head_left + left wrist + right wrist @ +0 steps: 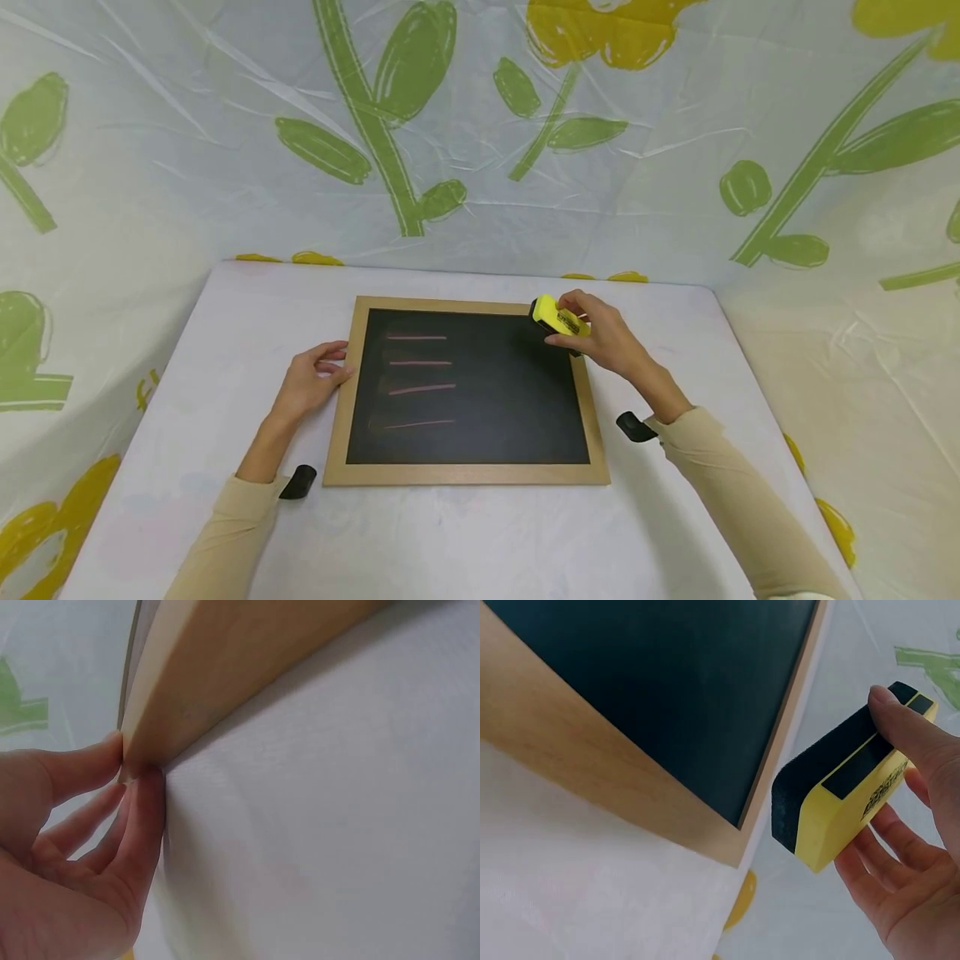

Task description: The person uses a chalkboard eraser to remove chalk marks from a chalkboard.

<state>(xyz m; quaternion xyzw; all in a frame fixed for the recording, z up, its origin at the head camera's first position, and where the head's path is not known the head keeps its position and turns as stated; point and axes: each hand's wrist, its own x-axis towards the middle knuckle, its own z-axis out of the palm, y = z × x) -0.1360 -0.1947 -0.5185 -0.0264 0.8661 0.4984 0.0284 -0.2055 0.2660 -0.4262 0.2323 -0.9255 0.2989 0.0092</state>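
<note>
A chalkboard (510, 400) in a light wooden frame lies on the table, with several faint pinkish chalk lines (422, 389) on its left half. At its left edge my left hand (306, 385) pinches the frame; in the left wrist view the thumb and fingers meet the wooden edge (202, 682). My right hand (606, 335) grips a yellow and black board eraser (553, 317) over the board's upper right corner. The right wrist view has the eraser (847, 780) held between thumb and fingers, its dark felt side apart from the board.
A white-covered table (450, 542) surrounds the board. Behind and beside it hangs a pale sheet (645, 200) printed with green leaves and yellow flowers. Black wrist devices (298, 482) show at both cuffs.
</note>
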